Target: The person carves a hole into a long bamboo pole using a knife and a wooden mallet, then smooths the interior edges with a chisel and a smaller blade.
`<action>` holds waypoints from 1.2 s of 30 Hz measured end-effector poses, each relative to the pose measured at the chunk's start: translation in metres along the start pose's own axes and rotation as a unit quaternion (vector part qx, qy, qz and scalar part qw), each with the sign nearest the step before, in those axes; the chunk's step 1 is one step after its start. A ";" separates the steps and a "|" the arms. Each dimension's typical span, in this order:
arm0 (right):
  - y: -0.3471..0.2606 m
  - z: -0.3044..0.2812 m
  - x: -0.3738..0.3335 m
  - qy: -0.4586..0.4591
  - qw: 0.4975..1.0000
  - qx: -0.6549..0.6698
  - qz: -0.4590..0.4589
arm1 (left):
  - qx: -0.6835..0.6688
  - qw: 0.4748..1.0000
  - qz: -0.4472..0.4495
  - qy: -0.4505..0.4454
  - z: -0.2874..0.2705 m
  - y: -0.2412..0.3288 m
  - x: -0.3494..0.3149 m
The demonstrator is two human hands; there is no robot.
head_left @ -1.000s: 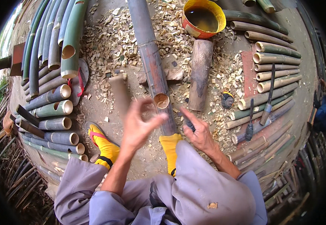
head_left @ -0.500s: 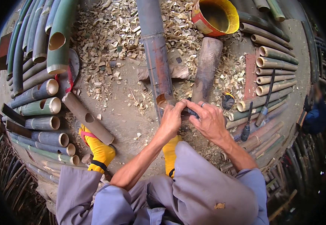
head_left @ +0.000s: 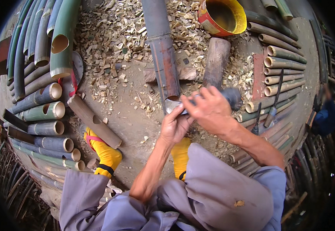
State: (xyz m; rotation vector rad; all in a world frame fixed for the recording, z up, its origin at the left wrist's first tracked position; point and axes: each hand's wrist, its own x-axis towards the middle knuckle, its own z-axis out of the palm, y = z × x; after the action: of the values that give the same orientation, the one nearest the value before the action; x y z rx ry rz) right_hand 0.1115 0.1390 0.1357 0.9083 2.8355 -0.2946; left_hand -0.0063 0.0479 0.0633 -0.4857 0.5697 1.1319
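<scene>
At left, the brown tube (head_left: 87, 112) already has its hole. In the centre, a tool (head_left: 171, 105) sits at the bamboo pole (head_left: 162, 65)'s opening, seemingly unfinished; the left hand (head_left: 177, 125) half-curls there, hold unclear, while the right hand (head_left: 209, 104) grips the tool tightly.

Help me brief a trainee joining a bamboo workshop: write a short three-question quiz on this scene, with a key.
1. What colour are the foot coverings?
A) Blue
B) Yellow
C) Green

2. True or false: the bucket is to the right of the long bamboo pole.

3. Where are the left hand and right hand relative to the opening in that pole?

Key: 1. B. 2. True. 3. Close together, beside the opening's near edge.
</scene>
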 end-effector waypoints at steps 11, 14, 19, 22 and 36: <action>-0.010 -0.024 -0.007 -0.127 0.972 0.135 0.147 | 0.190 0.978 -0.039 0.073 0.022 0.018 -0.002; -0.011 -0.018 0.004 -0.073 0.997 -0.011 0.034 | -0.011 0.999 -0.035 -0.006 0.004 0.006 -0.004; 0.024 -0.013 0.000 -0.013 0.990 -0.040 -0.133 | -0.175 0.981 -0.020 -0.087 0.008 -0.031 0.000; 0.048 -0.016 0.011 -0.145 0.975 -0.023 -0.166 | -0.226 0.973 -0.011 -0.050 0.023 -0.051 0.005; 0.033 0.019 -0.020 -0.306 0.857 0.408 0.070 | 0.221 0.949 -0.142 0.177 0.036 -0.004 -0.010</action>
State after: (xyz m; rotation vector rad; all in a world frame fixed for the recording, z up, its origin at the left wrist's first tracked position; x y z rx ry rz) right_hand 0.1489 0.1498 0.1164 0.8929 1.9907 -1.5288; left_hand 0.0007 0.0620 0.0978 -0.3658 1.0046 0.6139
